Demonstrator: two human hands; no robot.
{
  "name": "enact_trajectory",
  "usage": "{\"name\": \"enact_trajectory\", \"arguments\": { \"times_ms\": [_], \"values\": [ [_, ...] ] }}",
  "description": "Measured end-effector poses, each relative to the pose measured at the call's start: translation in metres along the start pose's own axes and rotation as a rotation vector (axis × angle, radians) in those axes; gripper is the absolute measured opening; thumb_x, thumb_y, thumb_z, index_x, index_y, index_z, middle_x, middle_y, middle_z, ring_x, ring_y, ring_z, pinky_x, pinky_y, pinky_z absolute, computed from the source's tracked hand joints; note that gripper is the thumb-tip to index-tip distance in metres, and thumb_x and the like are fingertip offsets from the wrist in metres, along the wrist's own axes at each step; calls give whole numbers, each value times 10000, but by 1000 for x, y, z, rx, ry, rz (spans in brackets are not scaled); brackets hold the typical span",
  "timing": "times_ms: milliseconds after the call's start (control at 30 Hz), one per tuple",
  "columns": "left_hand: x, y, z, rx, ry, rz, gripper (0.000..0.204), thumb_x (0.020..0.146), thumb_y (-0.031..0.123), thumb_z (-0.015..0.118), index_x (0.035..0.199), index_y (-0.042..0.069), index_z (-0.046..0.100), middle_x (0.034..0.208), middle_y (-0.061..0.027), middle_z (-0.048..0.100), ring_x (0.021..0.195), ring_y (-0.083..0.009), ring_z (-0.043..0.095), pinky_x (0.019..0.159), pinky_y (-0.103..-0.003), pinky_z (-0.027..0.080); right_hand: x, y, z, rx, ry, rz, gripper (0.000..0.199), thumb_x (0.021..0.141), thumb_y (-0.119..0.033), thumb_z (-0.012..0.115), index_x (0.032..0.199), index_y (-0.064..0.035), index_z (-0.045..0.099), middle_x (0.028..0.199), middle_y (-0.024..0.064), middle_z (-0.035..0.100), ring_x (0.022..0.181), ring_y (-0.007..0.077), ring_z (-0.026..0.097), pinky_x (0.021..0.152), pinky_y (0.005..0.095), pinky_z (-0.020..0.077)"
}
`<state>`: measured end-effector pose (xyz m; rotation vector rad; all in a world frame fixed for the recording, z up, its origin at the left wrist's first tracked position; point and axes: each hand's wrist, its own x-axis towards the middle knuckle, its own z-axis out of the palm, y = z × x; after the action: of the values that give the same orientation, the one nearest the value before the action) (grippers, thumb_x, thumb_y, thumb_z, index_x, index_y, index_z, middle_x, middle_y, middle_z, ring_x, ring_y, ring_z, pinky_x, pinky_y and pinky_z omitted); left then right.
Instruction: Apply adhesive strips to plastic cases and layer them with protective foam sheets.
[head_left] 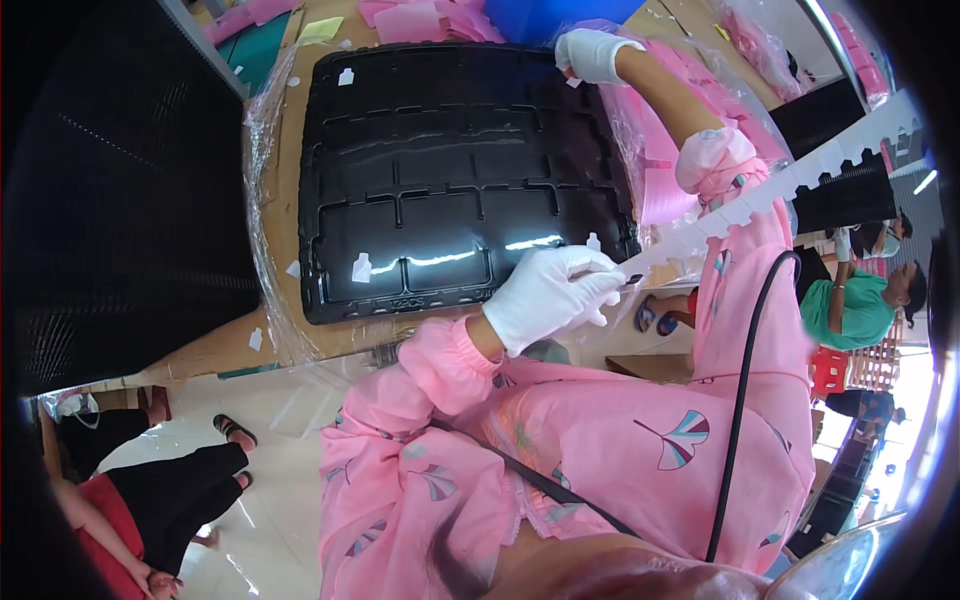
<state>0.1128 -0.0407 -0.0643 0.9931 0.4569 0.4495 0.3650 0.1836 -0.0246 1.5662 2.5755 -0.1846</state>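
Note:
A black plastic tray [440,150] with moulded ridges lies on the brown-covered table. Small white stickers show on it, one at the far left [346,77], one at the near left [361,267] and one at the near right [593,242]. White-gloved, my left hand [550,295] is closed over the tray's near right edge, pinching the end of a long white sticker strip [760,203] with a notched edge. The strip runs up to the right across my right sleeve. At the tray's far right corner, my gloved right hand [595,55] has its fingertips together on a small white sticker [573,83].
Pink wrapping sheets [665,190] lie right of the tray, and clear film [262,190] borders its left. A blue object [560,15] stands behind. A tall black panel [130,200] is at left. Other people stand at lower left [170,490] and at right [850,310].

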Motion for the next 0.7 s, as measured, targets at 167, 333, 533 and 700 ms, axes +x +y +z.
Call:
{"name": "enact_trajectory", "arguments": {
  "times_ms": [167,333,533,700],
  "values": [
    [3,2,-8,-48,51,13,173,886,126,583,964,-23,619,827,-90,647,716,-116,628,600,-240,538,32,-5,1,-54,-22,-65,103,724,-57,611,805,-36,671,741,168,638,694,280,626,640,369,502],
    [-1,5,-8,-60,-19,-82,178,881,123,591,976,-24,623,828,-96,647,713,-126,632,611,-250,544,13,5,10,-86,-18,-22,106,721,-60,613,807,-41,671,744,170,638,697,284,627,641,371,502],
    [0,2,-7,-59,-17,-70,177,877,113,596,980,-28,624,830,-97,646,715,-132,633,617,-259,551,23,16,19,-180,32,-92,110,717,-65,617,811,-46,672,747,172,638,701,288,627,642,373,502],
    [0,-1,-10,-83,-28,-79,183,874,117,603,979,-31,624,835,-94,646,719,-132,635,621,-258,551,12,-9,15,-208,96,83,207,726,-54,635,933,-39,635,956,137,612,872,292,597,775,359,480]
  ]
}}
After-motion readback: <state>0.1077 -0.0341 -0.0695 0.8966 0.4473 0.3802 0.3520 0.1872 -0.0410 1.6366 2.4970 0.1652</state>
